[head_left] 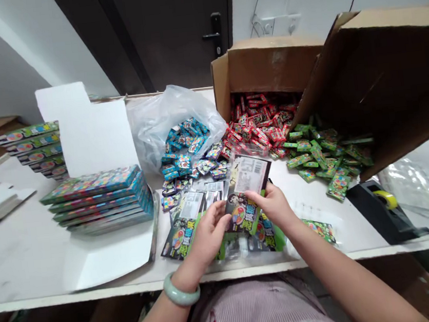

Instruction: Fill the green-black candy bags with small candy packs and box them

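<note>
Between my two hands is a printed plastic packet (245,178), black and green with colourful lettering and a pale label on its upper part. My left hand (209,231) pinches its left edge, thumb on top. My right hand (275,203) grips the right edge, its thumb lying across the front. More such packets (185,229) lie overlapped on the table under and left of my hands. Just beyond them are small blue boxes (181,162) and purple-black boxes (207,166), some inside a clear plastic bag (149,132).
Red small boxes (260,124) spill from a cardboard carton (273,66); green ones (323,159) lie beside a tilted carton (394,73). A tape dispenser (383,211) stands right. At left, flat printed packs (98,195) are stacked in an open white box (112,255).
</note>
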`<state>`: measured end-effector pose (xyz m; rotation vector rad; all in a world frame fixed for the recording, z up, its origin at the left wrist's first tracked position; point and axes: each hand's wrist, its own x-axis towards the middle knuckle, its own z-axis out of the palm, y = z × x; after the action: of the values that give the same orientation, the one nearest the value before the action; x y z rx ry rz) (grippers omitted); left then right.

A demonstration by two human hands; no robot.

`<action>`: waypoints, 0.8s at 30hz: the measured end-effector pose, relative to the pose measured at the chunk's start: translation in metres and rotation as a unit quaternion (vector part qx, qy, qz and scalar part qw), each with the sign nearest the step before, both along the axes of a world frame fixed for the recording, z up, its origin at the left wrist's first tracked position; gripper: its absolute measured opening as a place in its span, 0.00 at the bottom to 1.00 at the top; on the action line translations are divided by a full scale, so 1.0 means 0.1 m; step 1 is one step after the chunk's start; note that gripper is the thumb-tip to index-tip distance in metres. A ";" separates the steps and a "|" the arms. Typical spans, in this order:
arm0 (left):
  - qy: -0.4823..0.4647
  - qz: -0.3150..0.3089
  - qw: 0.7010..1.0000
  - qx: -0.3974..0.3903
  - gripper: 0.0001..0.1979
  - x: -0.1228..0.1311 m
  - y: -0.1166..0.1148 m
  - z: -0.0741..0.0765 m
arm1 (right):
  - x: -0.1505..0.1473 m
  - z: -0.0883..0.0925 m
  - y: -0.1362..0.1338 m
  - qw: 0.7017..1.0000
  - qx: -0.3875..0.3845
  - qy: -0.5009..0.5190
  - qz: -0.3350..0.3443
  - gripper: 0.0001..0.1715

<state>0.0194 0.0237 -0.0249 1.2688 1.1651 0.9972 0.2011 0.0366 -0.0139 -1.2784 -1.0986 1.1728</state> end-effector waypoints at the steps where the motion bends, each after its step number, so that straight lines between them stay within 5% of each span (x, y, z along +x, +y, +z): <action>1: 0.001 0.010 1.000 -0.010 0.20 -0.01 -0.03 -0.02 | -0.01 0.01 0.00 1.000 0.006 0.003 -0.007 0.22; 4: -0.075 0.026 0.995 -0.063 0.22 -0.03 -0.06 -0.09 | -0.03 0.02 -0.04 0.999 0.008 0.051 0.016 0.24; 9: -0.136 0.005 0.986 -0.093 0.24 -0.10 -0.10 -0.19 | 0.10 -0.08 -0.21 0.977 -0.071 0.095 0.179 0.26; 14: -0.121 -0.030 0.989 -0.084 0.21 -0.02 -0.19 -0.20 | 0.07 -0.29 -0.31 0.993 -0.079 0.022 0.086 0.22; 17: -0.086 0.016 0.995 -0.043 0.20 0.08 -0.15 -0.14 | -0.11 -0.36 -0.35 0.998 -0.028 -0.033 0.051 0.21; 21: -0.002 0.076 0.997 0.012 0.17 0.11 -0.06 -0.08 | -0.27 -0.32 -0.40 0.998 0.011 -0.055 0.042 0.21; 24: 0.026 0.076 0.996 0.029 0.18 0.03 -0.04 -0.06 | -0.20 -0.22 -0.42 0.992 -0.006 -0.005 0.126 0.19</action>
<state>0.0225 0.0202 -0.0308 1.2730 1.2958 1.1219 0.1808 -0.0050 -0.0358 -1.1798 -1.2908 1.3612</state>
